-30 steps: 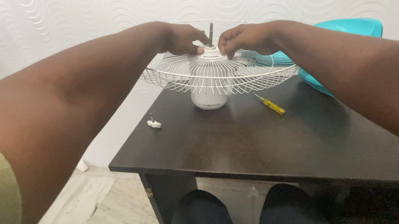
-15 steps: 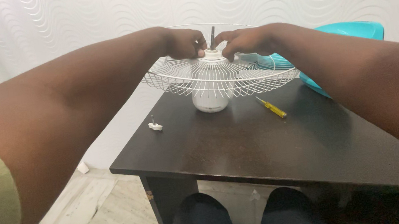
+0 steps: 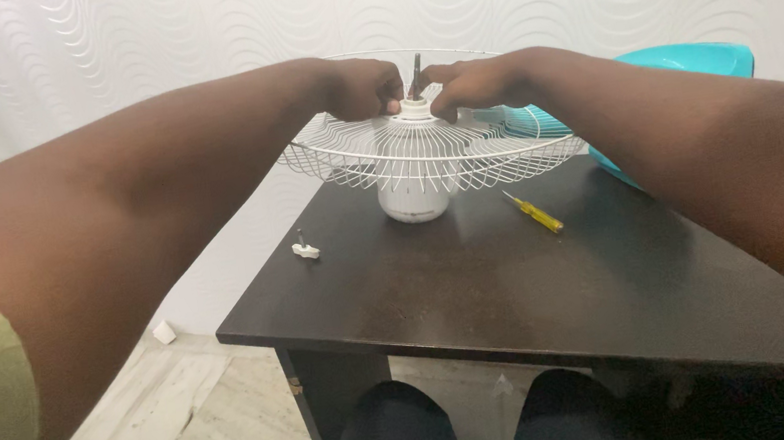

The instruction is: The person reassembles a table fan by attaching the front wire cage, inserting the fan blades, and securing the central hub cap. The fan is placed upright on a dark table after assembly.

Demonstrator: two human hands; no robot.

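Note:
A white wire fan guard point(image 3: 424, 153) lies bowl-up on a white motor housing point(image 3: 413, 199) that stands on the dark table point(image 3: 481, 279). A dark metal shaft point(image 3: 415, 76) sticks up from the white ring point(image 3: 415, 107) at the guard's centre. My left hand point(image 3: 361, 88) pinches that ring from the left. From the right, my right hand point(image 3: 475, 84) grips the same ring, fingers curled.
A yellow screwdriver point(image 3: 536, 211) lies right of the motor housing. A small white knob with a screw point(image 3: 304, 250) sits near the table's left edge. Turquoise fan blades point(image 3: 685, 70) rest at the back right. My knees point(image 3: 480, 430) are under the front edge.
Both hands stay on the centre ring with slightly shifted fingers. The view has dropped a little, so everything sits a bit lower in the frame.

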